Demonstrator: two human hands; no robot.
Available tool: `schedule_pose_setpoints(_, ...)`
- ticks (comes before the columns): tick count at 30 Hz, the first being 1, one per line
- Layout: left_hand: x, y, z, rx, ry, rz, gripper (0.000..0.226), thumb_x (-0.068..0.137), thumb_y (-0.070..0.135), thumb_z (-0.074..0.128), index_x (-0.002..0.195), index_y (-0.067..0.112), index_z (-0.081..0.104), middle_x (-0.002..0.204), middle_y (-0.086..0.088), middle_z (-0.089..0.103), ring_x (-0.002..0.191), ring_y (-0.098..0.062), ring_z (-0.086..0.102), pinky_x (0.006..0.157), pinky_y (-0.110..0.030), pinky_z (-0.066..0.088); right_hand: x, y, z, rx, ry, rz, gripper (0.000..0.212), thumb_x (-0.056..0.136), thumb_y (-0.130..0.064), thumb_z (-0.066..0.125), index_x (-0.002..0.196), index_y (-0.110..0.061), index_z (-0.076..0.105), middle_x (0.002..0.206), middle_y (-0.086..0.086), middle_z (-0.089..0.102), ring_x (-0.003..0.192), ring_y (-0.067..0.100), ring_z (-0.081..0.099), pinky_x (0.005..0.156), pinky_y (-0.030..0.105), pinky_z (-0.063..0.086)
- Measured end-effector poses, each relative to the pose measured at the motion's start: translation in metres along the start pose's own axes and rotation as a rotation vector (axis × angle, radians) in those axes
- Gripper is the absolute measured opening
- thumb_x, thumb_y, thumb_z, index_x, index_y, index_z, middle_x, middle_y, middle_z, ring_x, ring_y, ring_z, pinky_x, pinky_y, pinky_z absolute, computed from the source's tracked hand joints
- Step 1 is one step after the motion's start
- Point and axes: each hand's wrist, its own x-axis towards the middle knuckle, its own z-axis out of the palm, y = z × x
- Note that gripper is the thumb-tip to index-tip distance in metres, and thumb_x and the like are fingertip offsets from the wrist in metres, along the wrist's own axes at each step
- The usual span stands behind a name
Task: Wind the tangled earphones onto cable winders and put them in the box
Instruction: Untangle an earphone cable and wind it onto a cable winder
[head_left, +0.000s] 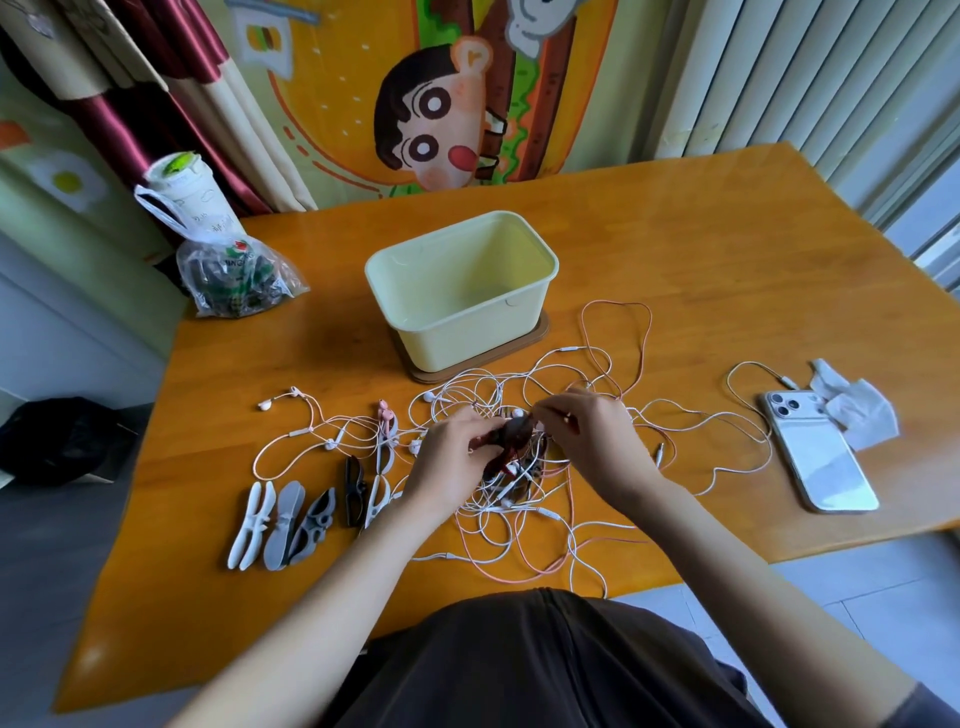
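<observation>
Left hand (451, 460) grips a dark red winder (511, 435); my right hand (595, 439) pinches a cable (567, 415) just beside it, over the tangle. Earphones (506, 501) lie knotted before the box (457, 332), which holds nothing. With the spare winders (291, 519) unused at left, I judge the task barely begun.

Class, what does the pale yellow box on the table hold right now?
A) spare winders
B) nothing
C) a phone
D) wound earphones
B: the box shows only bare inner walls and floor; the earphones lie tangled on the table in front of it.
</observation>
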Motion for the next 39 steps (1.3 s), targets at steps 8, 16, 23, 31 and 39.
schedule_pose_setpoints(8,-0.002,0.000,0.000,-0.159,-0.003,-0.065,0.037,0.085,0.004,0.065,0.120,0.017,0.065,0.091,0.001,0.060,0.078,-0.012,0.057,0.072,-0.013,0.044,0.011,0.009,-0.011,0.024,0.072,0.055,0.018,0.092,-0.014,0.057,0.099,-0.007,0.072,0.093,0.006,0.067,0.078,0.016,0.061,0.070,0.024,0.048)
schedule_pose_setpoints(16,-0.007,0.011,0.001,-0.348,-0.142,0.006,0.043,0.083,-0.001,0.066,0.116,0.026,0.063,0.099,0.011,0.063,0.099,-0.011,0.060,0.091,-0.036,0.051,0.013,0.014,-0.007,0.019,0.064,0.073,0.018,0.092,-0.013,0.056,0.098,-0.006,0.072,0.093,0.006,0.068,0.078,0.011,0.056,0.071,0.020,0.043)
schedule_pose_setpoints(23,-0.001,0.027,-0.007,-0.721,0.036,-0.053,0.036,0.084,-0.004,0.064,0.098,0.029,0.069,0.097,0.004,0.070,0.084,-0.006,0.067,0.071,-0.019,0.052,0.000,0.013,0.007,0.072,0.024,0.133,0.018,0.092,-0.013,0.056,0.096,-0.007,0.073,0.087,0.006,0.070,0.075,0.020,0.063,0.068,0.032,0.051)
schedule_pose_setpoints(31,-0.001,0.026,0.002,-1.131,0.154,-0.358,0.023,0.092,0.001,0.054,0.096,0.018,0.069,0.091,0.003,0.074,0.086,-0.013,0.069,0.073,-0.021,0.053,-0.006,0.003,0.020,0.115,-0.061,0.163,0.020,0.095,-0.013,0.049,0.095,-0.013,0.070,0.074,-0.007,0.060,0.050,0.005,0.047,0.047,0.016,0.035)
schedule_pose_setpoints(39,0.002,0.026,0.005,-1.473,0.249,-0.699,0.011,0.093,0.007,0.054,0.096,0.010,0.064,0.087,-0.005,0.067,0.081,-0.015,0.060,0.071,-0.021,0.047,-0.002,-0.002,0.014,0.116,-0.188,0.100,0.022,0.096,-0.012,0.048,0.098,-0.011,0.069,0.077,-0.014,0.058,0.064,-0.007,0.054,0.058,0.007,0.040)
